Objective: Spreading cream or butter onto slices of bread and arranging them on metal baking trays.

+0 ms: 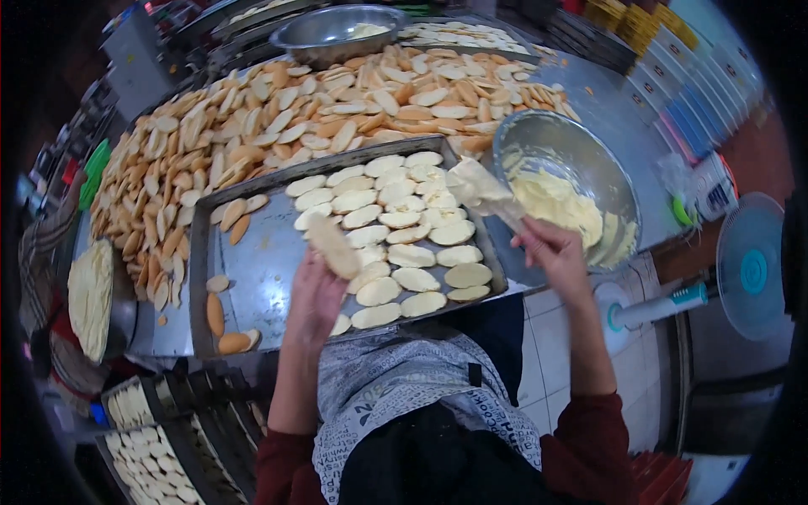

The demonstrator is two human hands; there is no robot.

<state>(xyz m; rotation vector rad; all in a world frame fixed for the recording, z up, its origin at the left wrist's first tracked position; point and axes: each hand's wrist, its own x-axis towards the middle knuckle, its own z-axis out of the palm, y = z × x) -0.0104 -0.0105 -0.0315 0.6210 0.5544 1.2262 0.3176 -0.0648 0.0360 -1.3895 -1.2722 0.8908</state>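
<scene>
In my left hand (315, 290) a bread slice (333, 247) is gripped, cut into an oval and raised over the tray. My right hand (550, 252) closes round the handle end of a spatula (483, 190) whose blade is coated with pale cream. Below both hands lies a metal baking tray (257, 290); rows of oval slices spread with cream (412, 255) fill its right part. A few plain bread pieces (215, 313) rest along its left side. Just right of the spatula stands a steel bowl (619, 168) holding yellowish cream (555, 202).
A large heap of bread slices (252, 118) covers the table behind the tray. Another steel bowl (311, 38) and a filled tray (463, 35) stand at the back. Stacked trays (160, 454) sit low left; a fan (752, 268) is at right. Someone's striped sleeve (50, 236) shows far left.
</scene>
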